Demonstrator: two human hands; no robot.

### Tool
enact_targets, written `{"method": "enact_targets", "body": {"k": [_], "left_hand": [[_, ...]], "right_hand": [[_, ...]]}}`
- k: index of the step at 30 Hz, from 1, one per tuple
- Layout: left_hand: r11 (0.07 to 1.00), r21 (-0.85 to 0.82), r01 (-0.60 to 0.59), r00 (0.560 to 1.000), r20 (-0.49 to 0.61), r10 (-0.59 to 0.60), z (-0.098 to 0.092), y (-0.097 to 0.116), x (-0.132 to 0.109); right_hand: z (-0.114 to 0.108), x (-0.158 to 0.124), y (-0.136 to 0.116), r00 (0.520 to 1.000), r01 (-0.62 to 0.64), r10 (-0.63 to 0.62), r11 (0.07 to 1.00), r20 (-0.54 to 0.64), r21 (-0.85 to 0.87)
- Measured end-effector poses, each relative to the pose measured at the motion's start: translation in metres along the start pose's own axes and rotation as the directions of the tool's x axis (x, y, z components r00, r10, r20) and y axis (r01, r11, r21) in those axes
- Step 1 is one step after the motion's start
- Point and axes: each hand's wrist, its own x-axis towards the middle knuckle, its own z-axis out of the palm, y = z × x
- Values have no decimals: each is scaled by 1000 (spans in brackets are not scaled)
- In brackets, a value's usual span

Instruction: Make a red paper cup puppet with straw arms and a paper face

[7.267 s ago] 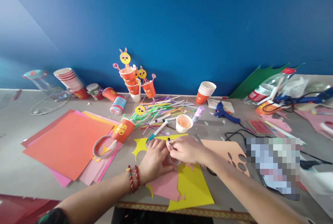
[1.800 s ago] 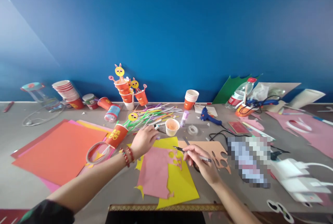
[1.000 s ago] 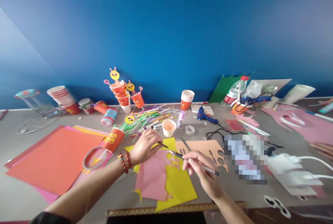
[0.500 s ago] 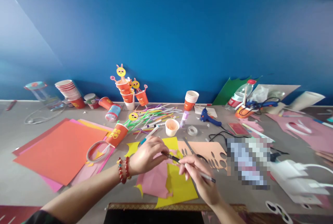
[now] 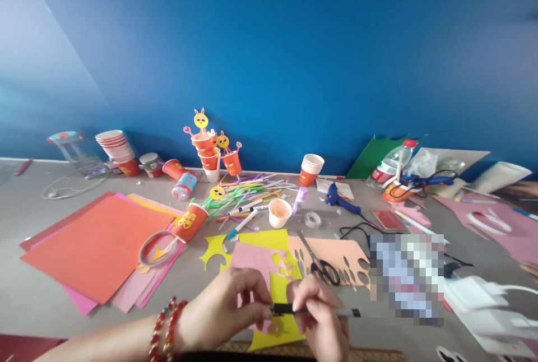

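Note:
In front of me, low over the desk, my right hand (image 5: 321,317) grips the barrel of a black and grey pen (image 5: 284,309), which lies nearly level. My left hand (image 5: 229,306) pinches the pen's left end with thumb and fingers; whether a cap is in them is hidden. Beneath my hands are cut pink paper (image 5: 250,255) and yellow paper (image 5: 282,283). Black-handled scissors (image 5: 323,269) rest on a peach sheet (image 5: 351,250) with holes cut in it, just beyond my right hand.
Orange sheets (image 5: 101,238) and a tape roll (image 5: 145,264) lie left. Behind are straws (image 5: 252,188), a white tub (image 5: 279,215), a glue stick (image 5: 299,200), stacked cups (image 5: 310,174) and decorated cups (image 5: 205,146). A blue glue gun (image 5: 342,202) and white power adapters (image 5: 483,300) are right.
Both hands have come down and closer to me with the pen, which has turned from slanted to nearly level. More of the scissors and pink paper shows. The view has shifted slightly.

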Motion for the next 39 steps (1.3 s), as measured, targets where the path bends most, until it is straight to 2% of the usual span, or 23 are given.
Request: {"method": "enact_targets", "body": {"k": [4,8,11,14,16,17,19,20,21,24,29,32,35,39], "left_hand": [[990,141,-17,998,-51,24,6,-4,-5],[984,180,-11,994,-102,30,13,-8,-5],[970,220,-101,983,-128,131,11,-7,2],[957,210,-199,949,-205,242,-4,-11,17],[953,196,-232,889,-355,289,-22,-18,31],[943,245,-225,837,-447,315,-32,-24,38],[897,416,-148,736,-560,381,-52,-36,52],[850,518,-96,705,-567,425,-60,-43,59],[786,617,-43,705,-539,461,-66,-49,66],[700,715,-11,732,-471,492,-73,-63,87],[582,813,-11,785,-353,509,-59,-68,124],[534,845,-24,802,-302,515,-54,-65,135],[512,857,-66,811,-253,528,-55,-64,131],[510,843,-168,831,-157,533,-52,-68,101]], "right_hand": [[4,-8,7,997,-60,62,997,-36,39],[6,-11,10,991,-93,97,995,-97,47],[7,-2,8,987,-64,71,997,-148,52],[8,16,4,985,-106,102,994,-139,-16],[6,26,1,988,-132,126,989,-91,-72],[3,28,0,987,-150,143,983,-69,-103],[-6,29,-2,980,-198,194,963,-38,-183],[-11,27,-3,975,-222,222,947,-30,-230],[-17,24,-4,970,-240,243,932,-23,-273],[-32,14,-3,966,-241,259,901,1,-360],[-46,3,-2,976,-156,213,810,35,-566],[-54,-1,-6,984,-130,178,755,9,-643],[-72,-4,-12,997,-67,78,644,-22,-762],[-99,-6,-14,993,27,-118,430,-27,-903]]}}
